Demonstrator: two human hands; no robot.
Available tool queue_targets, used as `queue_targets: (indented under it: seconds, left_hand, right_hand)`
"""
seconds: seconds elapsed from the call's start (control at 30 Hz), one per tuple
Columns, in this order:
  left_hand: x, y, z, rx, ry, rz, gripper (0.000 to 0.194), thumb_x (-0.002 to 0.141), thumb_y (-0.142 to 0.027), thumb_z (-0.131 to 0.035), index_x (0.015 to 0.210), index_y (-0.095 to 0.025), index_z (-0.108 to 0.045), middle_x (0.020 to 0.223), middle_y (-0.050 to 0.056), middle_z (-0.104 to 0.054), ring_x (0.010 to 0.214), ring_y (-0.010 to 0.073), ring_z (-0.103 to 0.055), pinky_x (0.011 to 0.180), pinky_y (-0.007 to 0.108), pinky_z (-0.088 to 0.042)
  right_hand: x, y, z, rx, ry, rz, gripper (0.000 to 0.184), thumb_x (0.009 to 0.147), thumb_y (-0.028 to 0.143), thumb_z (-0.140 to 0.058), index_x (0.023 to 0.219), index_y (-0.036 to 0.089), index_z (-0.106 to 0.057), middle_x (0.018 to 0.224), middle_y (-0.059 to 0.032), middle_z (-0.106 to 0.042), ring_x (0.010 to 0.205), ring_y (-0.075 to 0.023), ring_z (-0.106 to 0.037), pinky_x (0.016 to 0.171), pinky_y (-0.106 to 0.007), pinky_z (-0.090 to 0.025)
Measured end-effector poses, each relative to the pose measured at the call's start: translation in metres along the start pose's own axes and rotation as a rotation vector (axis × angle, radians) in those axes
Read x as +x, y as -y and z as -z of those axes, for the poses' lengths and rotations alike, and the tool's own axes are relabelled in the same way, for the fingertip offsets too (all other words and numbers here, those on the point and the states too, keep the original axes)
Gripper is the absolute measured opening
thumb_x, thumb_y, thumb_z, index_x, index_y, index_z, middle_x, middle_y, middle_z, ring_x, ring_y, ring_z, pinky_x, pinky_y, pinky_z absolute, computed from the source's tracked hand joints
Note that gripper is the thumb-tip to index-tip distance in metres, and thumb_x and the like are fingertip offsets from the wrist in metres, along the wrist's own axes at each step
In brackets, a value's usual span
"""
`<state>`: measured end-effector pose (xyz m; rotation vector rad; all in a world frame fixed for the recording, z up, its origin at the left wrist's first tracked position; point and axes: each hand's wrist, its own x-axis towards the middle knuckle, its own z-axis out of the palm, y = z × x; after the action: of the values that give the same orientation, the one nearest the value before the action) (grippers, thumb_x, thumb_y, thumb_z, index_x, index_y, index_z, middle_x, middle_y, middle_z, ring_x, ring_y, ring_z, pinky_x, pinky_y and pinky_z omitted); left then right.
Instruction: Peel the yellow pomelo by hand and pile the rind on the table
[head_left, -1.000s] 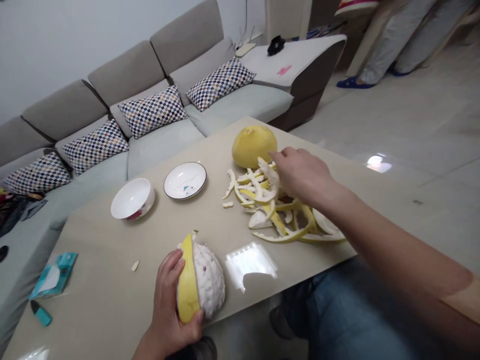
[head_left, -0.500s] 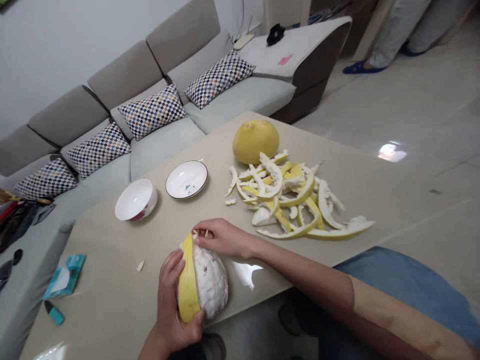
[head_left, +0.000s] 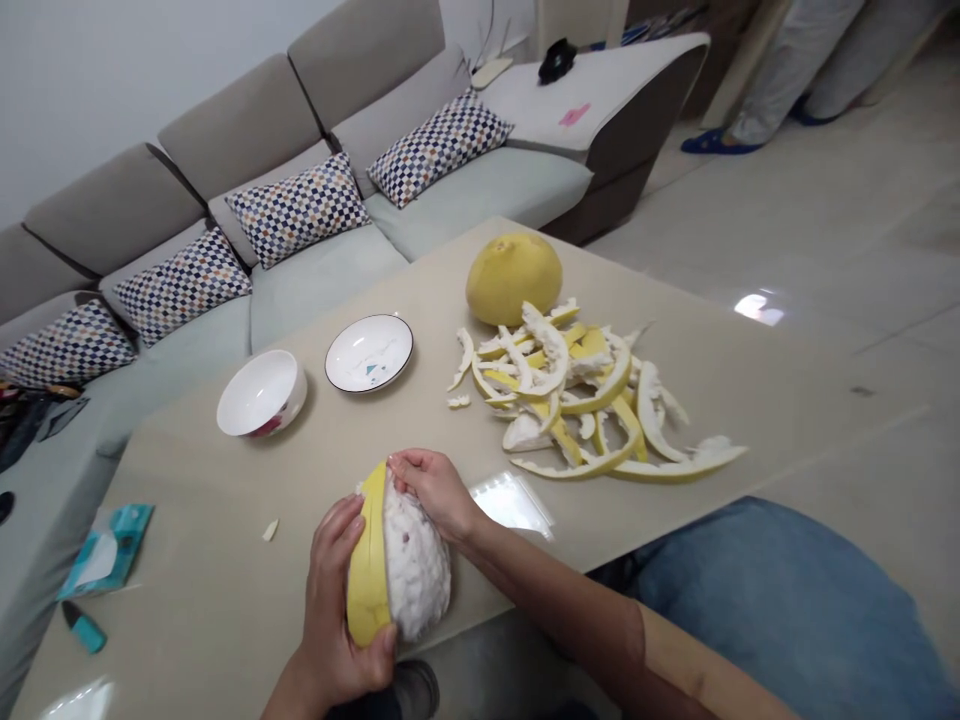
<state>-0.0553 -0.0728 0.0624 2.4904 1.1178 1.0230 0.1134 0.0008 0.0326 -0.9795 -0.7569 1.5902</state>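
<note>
A partly peeled pomelo (head_left: pixel 418 565) rests near the table's front edge, white pith bare on its right side and yellow rind still on its left. My left hand (head_left: pixel 335 590) is wrapped round the rind side, thumb low and fingers along the top. At the upper end of the fruit, my right hand (head_left: pixel 435 490) pinches the edge of the rind (head_left: pixel 369 550) where it meets the pith. Right of the hands lies a heap of peel strips (head_left: pixel 555 375), yellow outside and white inside. Behind the heap sits a whole yellow pomelo (head_left: pixel 514 278).
On the table (head_left: pixel 217 540) stand a white bowl (head_left: pixel 262 392) and a dark-rimmed plate (head_left: pixel 369 352). A teal tissue pack (head_left: pixel 109 550), a teal-handled tool (head_left: pixel 84 627) and a peel scrap (head_left: pixel 271 530) lie left. Behind is a grey sofa (head_left: pixel 322 270); a person's legs (head_left: pixel 795 75) show far right.
My right hand has come from the peel heap leftward to the top of the partly peeled pomelo and now pinches its rind edge. My left hand keeps its hold on the fruit.
</note>
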Motion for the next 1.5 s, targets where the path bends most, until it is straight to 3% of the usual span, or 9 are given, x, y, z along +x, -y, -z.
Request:
queue_targets:
  seconds: [0.4, 0.6, 0.7, 0.8, 0.93, 1.03, 1.13, 1.3, 1.5]
  left_hand:
    - [0.010, 0.005, 0.005, -0.004, 0.065, -0.051, 0.068, 0.088, -0.060, -0.048, 0.142, -0.019, -0.038, 0.139, 0.019, -0.045, 0.133, 0.0372, -0.043, 0.107, 0.060, -0.038]
    - [0.010, 0.012, 0.016, -0.077, 0.172, 0.154, 0.060, 0.095, -0.063, -0.031, 0.144, -0.029, -0.035, 0.147, 0.012, -0.040, 0.138, 0.0312, -0.037, 0.112, 0.055, -0.034]
    - [0.019, 0.006, 0.016, -0.086, 0.227, 0.268, 0.050, 0.101, -0.051, -0.024, 0.144, -0.031, -0.036, 0.150, 0.009, -0.038, 0.141, 0.0258, -0.032, 0.117, 0.051, -0.027]
    - [0.036, -0.005, 0.010, -0.024, 0.221, 0.340, 0.044, 0.102, -0.043, -0.028, 0.143, -0.029, -0.039, 0.148, 0.008, -0.043, 0.139, 0.0229, -0.036, 0.117, 0.048, -0.027]
    - [0.061, -0.014, 0.002, 0.066, 0.197, 0.374, 0.043, 0.101, -0.039, -0.028, 0.137, -0.024, -0.046, 0.139, 0.009, -0.053, 0.132, 0.0229, -0.044, 0.113, 0.049, -0.030]
    - [0.070, -0.014, -0.002, 0.095, 0.202, 0.362, 0.043, 0.100, -0.038, -0.031, 0.138, -0.023, -0.046, 0.137, 0.010, -0.054, 0.130, 0.0234, -0.045, 0.112, 0.050, -0.030]
    - [0.070, -0.010, -0.004, 0.093, 0.200, 0.363, 0.044, 0.099, -0.037, -0.035, 0.139, -0.023, -0.046, 0.137, 0.010, -0.054, 0.130, 0.0237, -0.044, 0.113, 0.050, -0.029]
    - [0.067, -0.004, -0.002, -0.012, 0.200, 0.433, 0.047, 0.099, -0.040, -0.035, 0.140, -0.019, -0.045, 0.140, 0.012, -0.050, 0.133, 0.0231, -0.043, 0.116, 0.046, -0.030]
    - [0.072, -0.002, 0.011, -0.096, 0.357, 0.508, 0.062, 0.093, -0.047, -0.048, 0.147, -0.019, -0.033, 0.151, 0.014, -0.039, 0.141, 0.0262, -0.035, 0.119, 0.047, -0.025]
  right_hand:
    - [-0.005, 0.008, 0.011, 0.157, 0.075, -0.039, 0.052, 0.058, 0.065, -0.073, 0.057, 0.018, -0.051, 0.052, 0.0062, -0.041, 0.047, -0.0060, -0.030, 0.046, -0.022, -0.025]
    - [-0.019, 0.016, 0.017, 0.061, -0.020, 0.073, 0.039, 0.075, 0.050, -0.067, 0.094, 0.016, -0.066, 0.074, 0.0001, -0.058, 0.063, -0.0117, -0.049, 0.058, -0.024, -0.040]
    - [-0.049, 0.020, 0.021, -0.113, -0.091, 0.190, 0.033, 0.082, 0.038, -0.063, 0.110, 0.021, -0.062, 0.095, -0.0033, -0.061, 0.077, -0.0156, -0.055, 0.068, -0.029, -0.046]
    - [-0.085, 0.018, 0.023, -0.528, -0.036, 0.476, 0.038, 0.083, 0.027, -0.063, 0.120, 0.022, -0.058, 0.113, -0.0081, -0.059, 0.094, -0.0213, -0.057, 0.081, -0.037, -0.050]
    - [-0.113, 0.009, 0.022, -0.856, -0.118, 0.696, 0.048, 0.081, 0.021, -0.066, 0.126, 0.020, -0.052, 0.129, -0.0139, -0.052, 0.121, -0.0304, -0.046, 0.103, -0.051, -0.041]
    - [-0.116, 0.009, 0.018, -0.893, -0.183, 0.645, 0.036, 0.084, 0.018, -0.061, 0.119, 0.019, -0.052, 0.115, -0.0129, -0.055, 0.109, -0.0280, -0.052, 0.095, -0.048, -0.047]
    - [-0.112, 0.017, 0.016, -0.897, -0.120, 0.555, 0.035, 0.079, 0.017, -0.064, 0.112, 0.019, -0.051, 0.101, -0.0093, -0.056, 0.095, -0.0252, -0.055, 0.086, -0.044, -0.050]
    - [-0.106, 0.024, 0.012, -0.920, -0.052, 0.515, 0.048, 0.070, 0.015, -0.067, 0.114, 0.017, -0.048, 0.108, -0.0112, -0.054, 0.102, -0.0273, -0.052, 0.091, -0.045, -0.047]
    - [-0.094, 0.029, 0.011, -0.873, -0.005, 0.455, 0.045, 0.071, 0.018, -0.066, 0.112, 0.021, -0.048, 0.104, -0.0058, -0.053, 0.096, -0.0225, -0.052, 0.086, -0.038, -0.046]
